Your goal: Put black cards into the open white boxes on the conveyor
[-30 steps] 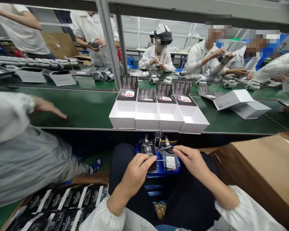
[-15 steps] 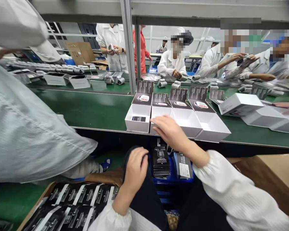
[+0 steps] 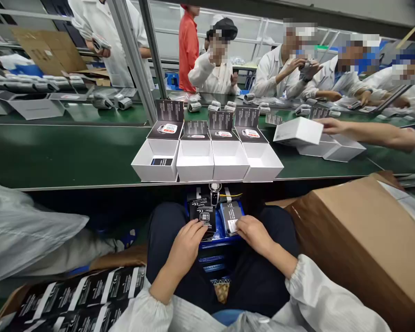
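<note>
My left hand (image 3: 185,246) rests on my lap with its fingertips on a stack of black booklets (image 3: 203,216) in a blue bin (image 3: 217,240). My right hand (image 3: 254,235) is curled at the second stack of grey-black packets (image 3: 230,216) in the same bin, fingers pinching at its white label. Several open white boxes (image 3: 195,166) stand in a row at the near edge of the green belt (image 3: 72,152). The leftmost box (image 3: 155,163) holds one black booklet (image 3: 161,162).
A large brown carton (image 3: 359,244) stands at my right. A carton of black leaflets (image 3: 79,295) lies at lower left. A neighbour's white sleeve (image 3: 27,240) is at left. Another person's hand (image 3: 332,125) touches a white box (image 3: 297,131) on the belt. Workers sit opposite.
My right hand has come back from the row of boxes down to the bin on my lap. One black booklet lies in the leftmost box. The neighbour at left has leaned away.
</note>
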Demonstrator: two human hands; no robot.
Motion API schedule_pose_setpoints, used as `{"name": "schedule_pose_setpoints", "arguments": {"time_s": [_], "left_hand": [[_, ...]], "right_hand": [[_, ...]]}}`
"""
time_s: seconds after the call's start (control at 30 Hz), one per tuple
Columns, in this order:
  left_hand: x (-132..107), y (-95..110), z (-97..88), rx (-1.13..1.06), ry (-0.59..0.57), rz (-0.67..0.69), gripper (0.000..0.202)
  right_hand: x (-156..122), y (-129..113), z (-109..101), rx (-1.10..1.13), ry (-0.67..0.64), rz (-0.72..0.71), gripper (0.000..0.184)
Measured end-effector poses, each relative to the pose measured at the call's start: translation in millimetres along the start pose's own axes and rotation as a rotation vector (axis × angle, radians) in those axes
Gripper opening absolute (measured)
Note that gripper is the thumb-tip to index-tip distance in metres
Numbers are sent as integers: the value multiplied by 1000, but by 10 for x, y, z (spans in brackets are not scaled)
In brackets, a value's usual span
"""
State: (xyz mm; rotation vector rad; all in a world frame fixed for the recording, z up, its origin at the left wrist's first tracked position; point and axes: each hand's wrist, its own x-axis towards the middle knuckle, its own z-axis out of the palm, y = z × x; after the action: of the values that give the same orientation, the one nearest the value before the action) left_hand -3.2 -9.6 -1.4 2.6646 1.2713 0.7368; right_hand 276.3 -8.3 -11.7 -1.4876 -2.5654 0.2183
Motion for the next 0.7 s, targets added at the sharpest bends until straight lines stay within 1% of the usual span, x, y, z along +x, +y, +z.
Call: {"name": "schedule_pose_setpoints", "arguments": {"time_s": [0.07,0.13,0.2,0.23,0.27,0.3,0.33,0.37,0.4,0.43,0.47,0.53,0.57,0.63,0.67,0.7], "left_hand": [[7,62,-90,-46,117,33,49],[34,139,-180,-82,222,40,45],[68,207,-257,-114,295,46,42],[86,236,-291,-132,316,54,41],[105,261,-323,-154,332,63,41],[130,284,-356,-175,346,71,40],[163,308,-392,-194,362,80,39],[208,332,-435,-208,384,90,37],[267,356,-488,-210,412,101,35],[339,380,-552,-204,450,108,35],[423,401,-625,-192,499,108,35],[602,418,-788,-171,626,82,39],[682,407,-865,-175,698,50,43],[780,343,-968,-198,812,-44,54],[788,292,-976,-200,821,-95,57],[764,233,-950,-190,781,-136,55]], "right_hand": [[37,10,-68,74,-25,59,9],[74,59,-124,187,-66,41,6],[106,103,-190,295,-112,-1,11],[117,100,-241,326,-109,9,16],[123,70,-311,337,-67,45,21],[124,8,-401,334,20,89,23],[121,-89,-513,322,137,118,25],[117,-214,-641,306,263,115,25],[120,-360,-778,290,372,72,24],[137,-512,-918,273,444,-5,23],[178,-655,-1051,251,482,-98,23],[363,-855,-1274,181,533,-254,29],[515,-895,-1361,137,571,-294,32],[914,-852,-1495,49,651,-297,35],[1133,-785,-1545,8,656,-285,36],[1338,-705,-1585,-27,633,-277,35]]}}
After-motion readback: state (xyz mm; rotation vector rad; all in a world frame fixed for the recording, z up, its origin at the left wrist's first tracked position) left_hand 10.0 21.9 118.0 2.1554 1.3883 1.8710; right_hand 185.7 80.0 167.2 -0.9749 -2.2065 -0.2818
